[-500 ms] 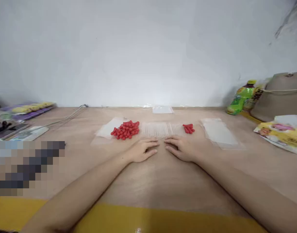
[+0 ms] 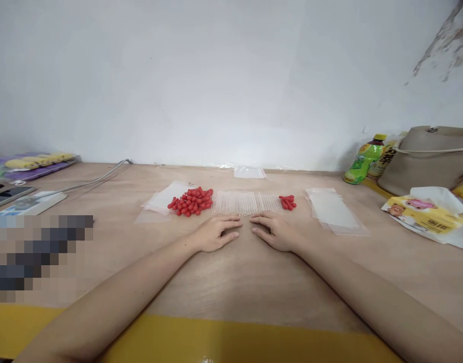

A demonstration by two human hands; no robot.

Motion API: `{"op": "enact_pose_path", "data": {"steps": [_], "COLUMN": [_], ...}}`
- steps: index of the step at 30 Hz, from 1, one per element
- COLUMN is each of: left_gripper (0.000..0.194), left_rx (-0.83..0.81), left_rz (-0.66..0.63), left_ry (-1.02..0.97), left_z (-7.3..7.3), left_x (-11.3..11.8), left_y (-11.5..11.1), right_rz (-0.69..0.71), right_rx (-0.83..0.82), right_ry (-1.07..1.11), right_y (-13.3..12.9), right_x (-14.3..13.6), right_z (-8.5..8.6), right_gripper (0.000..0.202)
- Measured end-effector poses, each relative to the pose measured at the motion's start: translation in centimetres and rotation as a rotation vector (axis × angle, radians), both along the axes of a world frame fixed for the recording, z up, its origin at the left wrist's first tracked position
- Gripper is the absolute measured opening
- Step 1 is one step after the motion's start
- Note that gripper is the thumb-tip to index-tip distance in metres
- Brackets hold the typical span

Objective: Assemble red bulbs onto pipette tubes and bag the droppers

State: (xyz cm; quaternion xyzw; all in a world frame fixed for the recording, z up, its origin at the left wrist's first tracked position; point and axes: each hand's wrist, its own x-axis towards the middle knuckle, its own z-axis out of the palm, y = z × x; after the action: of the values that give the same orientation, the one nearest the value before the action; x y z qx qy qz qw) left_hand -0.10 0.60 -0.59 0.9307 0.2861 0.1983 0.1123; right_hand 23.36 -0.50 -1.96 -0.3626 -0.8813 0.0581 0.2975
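Head view. Table point(image 2: 246, 287): smooth, wood-toned. Left hand point(image 2: 218, 233) and right hand point(image 2: 275, 231): palms down on it, fingers loosely extended, thumbs apart. Sticks point(image 2: 246, 202): slender, clear, rowed just beyond both hands. Red bulbs point(image 2: 192, 202): teardrop-shaped; large heap left of sticks, small heap right. Bags point(image 2: 335, 212): flat, filmy plastic, both sides.

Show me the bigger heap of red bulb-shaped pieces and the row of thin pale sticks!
Bigger heap of red bulb-shaped pieces point(image 2: 192, 202): head view, heap's middle.
Row of thin pale sticks point(image 2: 246, 202): head view, row's middle.
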Motion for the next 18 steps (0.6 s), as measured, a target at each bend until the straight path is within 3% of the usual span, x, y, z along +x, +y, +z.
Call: {"op": "enact_pose_path", "data": {"steps": [15,18], "left_gripper": [0.037,0.037], "left_rx": [-0.004,-0.001], "left_rz": [-0.001,0.0], "left_ry": [0.006,0.006], "left_z": [0.08,0.0], "left_x": [-0.25,-0.29], "left_y": [-0.16,-0.22], "right_rz": [-0.014,-0.084], "right_rx": [0.0,0.055], "right_ry": [0.017,0.075], "right_y": [-0.56,-0.44], "right_x": [-0.37,-0.07], "right_z": [-0.06,0.51], "right_gripper": [0.027,0.022]}}
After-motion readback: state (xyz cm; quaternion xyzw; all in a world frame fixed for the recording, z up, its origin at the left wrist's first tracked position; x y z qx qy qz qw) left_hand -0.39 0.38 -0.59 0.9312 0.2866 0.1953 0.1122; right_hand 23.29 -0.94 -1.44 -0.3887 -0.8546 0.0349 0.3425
